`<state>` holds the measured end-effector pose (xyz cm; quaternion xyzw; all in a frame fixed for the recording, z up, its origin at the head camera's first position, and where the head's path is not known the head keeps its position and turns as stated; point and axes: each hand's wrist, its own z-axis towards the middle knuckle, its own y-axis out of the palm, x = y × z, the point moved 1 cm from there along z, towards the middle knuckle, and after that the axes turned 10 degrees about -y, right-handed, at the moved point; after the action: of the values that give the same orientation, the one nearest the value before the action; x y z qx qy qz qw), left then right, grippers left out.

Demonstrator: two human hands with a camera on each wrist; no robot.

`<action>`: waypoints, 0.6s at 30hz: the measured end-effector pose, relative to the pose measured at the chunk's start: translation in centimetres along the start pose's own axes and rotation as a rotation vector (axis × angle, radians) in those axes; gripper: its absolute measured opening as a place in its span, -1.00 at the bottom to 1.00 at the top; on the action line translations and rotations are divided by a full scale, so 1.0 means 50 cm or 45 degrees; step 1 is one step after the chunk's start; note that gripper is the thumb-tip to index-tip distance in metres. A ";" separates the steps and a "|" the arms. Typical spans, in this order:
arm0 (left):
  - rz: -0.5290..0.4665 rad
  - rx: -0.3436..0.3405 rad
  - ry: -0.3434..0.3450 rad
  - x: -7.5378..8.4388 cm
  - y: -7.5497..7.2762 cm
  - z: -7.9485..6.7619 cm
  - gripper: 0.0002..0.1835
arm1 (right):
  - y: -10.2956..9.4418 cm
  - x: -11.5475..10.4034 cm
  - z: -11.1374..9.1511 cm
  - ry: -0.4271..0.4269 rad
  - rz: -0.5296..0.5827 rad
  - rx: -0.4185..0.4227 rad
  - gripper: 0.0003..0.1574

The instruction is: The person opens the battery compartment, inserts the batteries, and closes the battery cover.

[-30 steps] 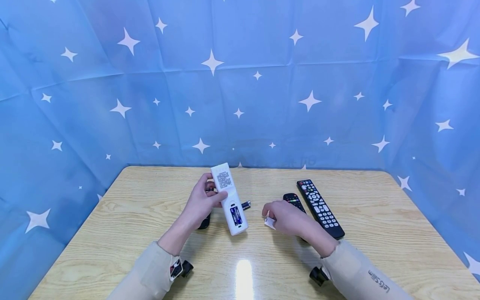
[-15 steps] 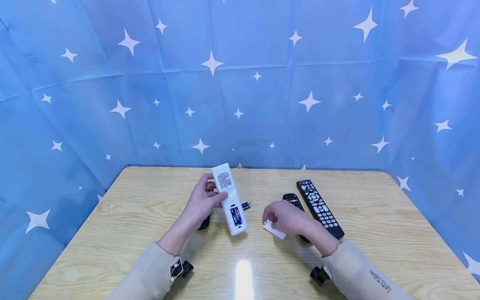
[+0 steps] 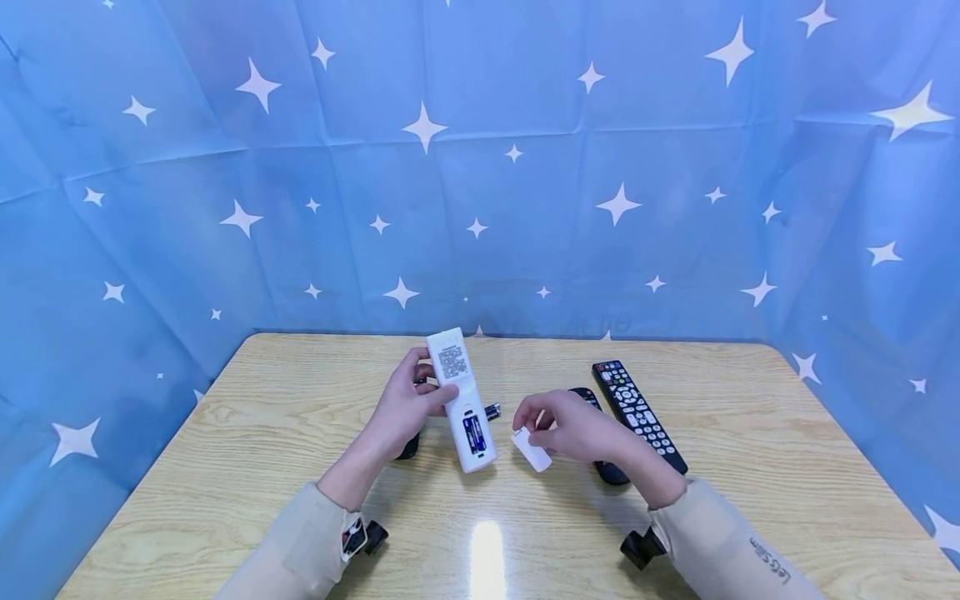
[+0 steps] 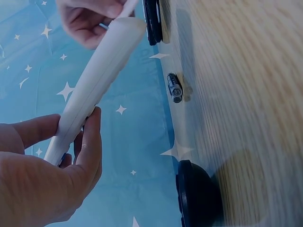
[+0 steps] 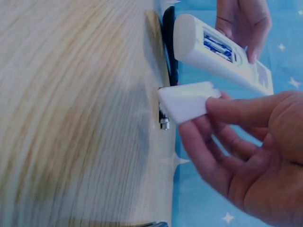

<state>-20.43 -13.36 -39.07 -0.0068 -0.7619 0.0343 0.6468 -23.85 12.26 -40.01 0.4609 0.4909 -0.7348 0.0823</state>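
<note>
My left hand (image 3: 401, 410) grips a white remote control (image 3: 463, 398) by its upper part, thumb across the back. The back faces up, and blue batteries (image 3: 475, 435) lie in its uncovered compartment. To the right, my right hand (image 3: 572, 425) pinches a small white battery cover (image 3: 532, 451) between thumb and fingers, apart from the remote. In the right wrist view the cover (image 5: 187, 100) is held just in front of the remote's lower end (image 5: 187, 40). Loose batteries (image 4: 174, 87) lie on the table beyond the remote, partly hidden by it in the head view.
A long black remote (image 3: 639, 412) lies on the wooden table (image 3: 750, 433) at the right. Beside it, a shorter black remote (image 3: 612, 473) is partly covered by my right hand. Another black object (image 3: 408, 447) sits behind my left hand. A blue star-patterned curtain (image 3: 525, 175) hangs around the table.
My right hand has lifted slightly and shifted left, turning the white battery cover so more of it shows. My left hand and the white remote have barely moved.
</note>
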 end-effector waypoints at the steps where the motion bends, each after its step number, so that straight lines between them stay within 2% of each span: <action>1: 0.000 -0.003 0.001 -0.001 0.000 0.000 -0.43 | 0.000 -0.002 0.000 -0.016 0.014 0.009 -0.76; 9: 0.016 -0.027 0.012 -0.004 0.004 0.002 -0.44 | 0.005 -0.027 0.002 -0.163 0.178 0.089 -0.78; 18: 0.004 -0.069 0.020 -0.003 0.014 -0.005 -0.46 | 0.020 -0.053 0.005 -0.268 0.215 0.193 -0.82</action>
<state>-20.17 -12.67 -39.21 -0.0257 -0.7574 0.0144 0.6523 -21.92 10.67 -38.64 0.4257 0.3823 -0.8044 0.1598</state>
